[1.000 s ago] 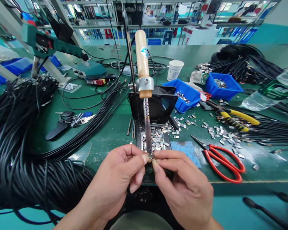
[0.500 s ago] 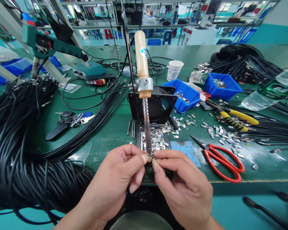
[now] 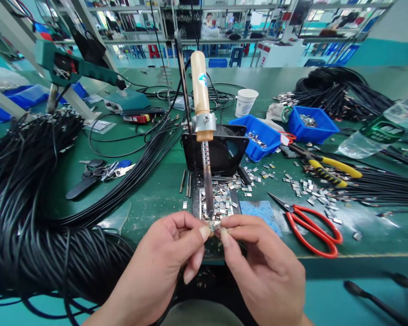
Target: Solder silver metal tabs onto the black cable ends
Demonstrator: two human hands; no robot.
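Observation:
My left hand (image 3: 177, 249) is closed in a pinch, thumb against forefinger, its held piece mostly hidden by the fingertips. Facing it, my right hand (image 3: 261, 258) pinches a small silver metal connector (image 3: 217, 225). The two sets of fingertips nearly meet just below the tip of a soldering iron (image 3: 208, 190), which is clamped upright on a stand. Under and behind the tip lie many small silver metal connectors (image 3: 224, 199) on a dark-edged tray. A blue sponge (image 3: 258, 212) rests right of the tray.
Red-handled scissors (image 3: 314, 231) and yellow-handled pliers (image 3: 336, 170) lie to the right, near loose connectors. Blue bins (image 3: 263, 138), a paper cup (image 3: 246, 103) and a black fan (image 3: 214, 151) stand behind. Black cables (image 3: 54, 253) fill the left side, beside keys (image 3: 102, 174).
My fingertips have dropped slightly away from the iron's tip. My right hand has shifted a little right, so more of the small metal piece shows between the hands.

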